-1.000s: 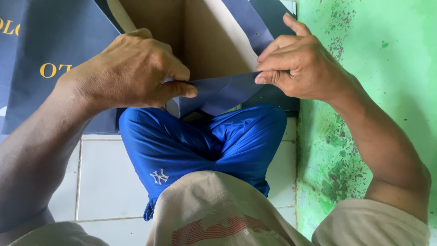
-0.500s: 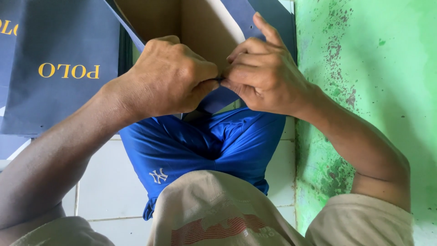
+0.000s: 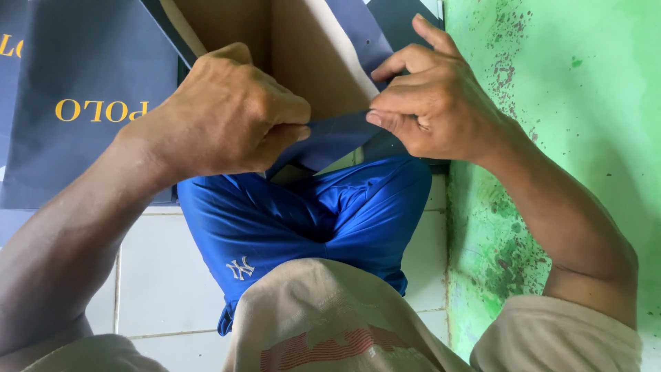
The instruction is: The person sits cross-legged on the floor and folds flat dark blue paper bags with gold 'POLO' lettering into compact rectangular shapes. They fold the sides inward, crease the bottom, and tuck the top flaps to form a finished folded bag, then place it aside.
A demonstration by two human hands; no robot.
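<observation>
A navy paper flap (image 3: 337,134) of an unfinished paper bag (image 3: 303,62), brown card inside, sits over the lap; its fold looks partly creased. The left hand (image 3: 227,114) and right hand (image 3: 434,103) both have fingers pinched on it. Finished flat bags (image 3: 82,103) lie on the tiled floor (image 3: 165,269) beside a green wall (image 3: 564,103).

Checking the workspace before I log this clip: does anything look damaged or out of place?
Only the green wall: dark specks and worn, stained patches. The navy paper bag flap pinched between left hand and right hand shows no tear.
</observation>
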